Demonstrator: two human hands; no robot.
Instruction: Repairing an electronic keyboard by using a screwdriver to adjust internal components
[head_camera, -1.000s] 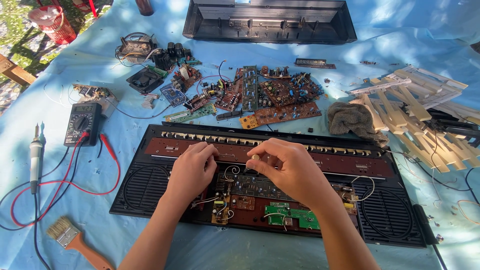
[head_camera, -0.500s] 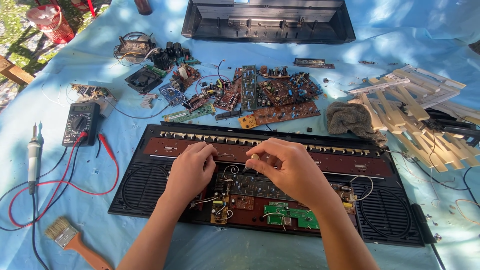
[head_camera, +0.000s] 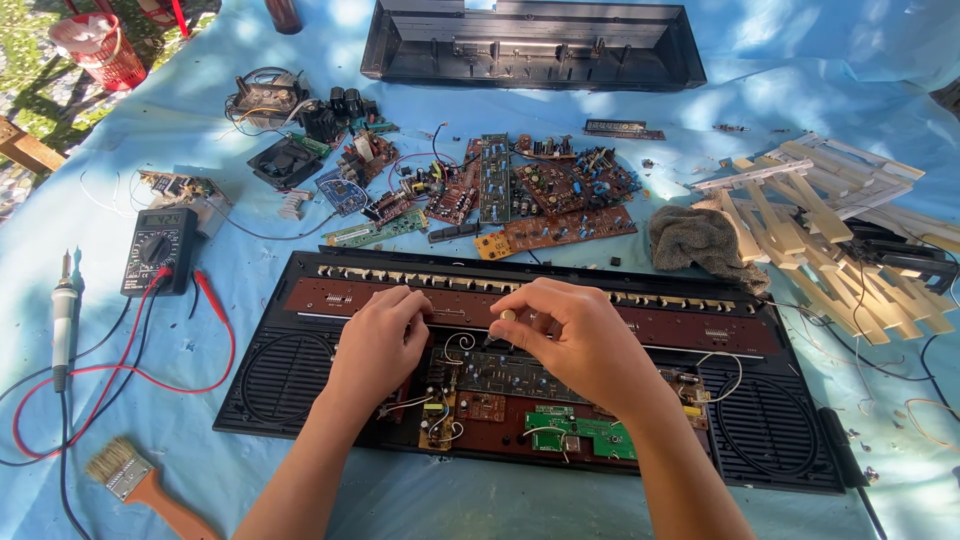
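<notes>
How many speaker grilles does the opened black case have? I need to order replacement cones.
2: one speaker grille at the case's left end beside the left hand, the other at its right end. None looks hidden.

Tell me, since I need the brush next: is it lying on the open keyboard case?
No, the brush lies on the blue sheet beyond the left end of the keyboard case.

Circuit boards (head_camera: 520, 190) crowding far side
</notes>
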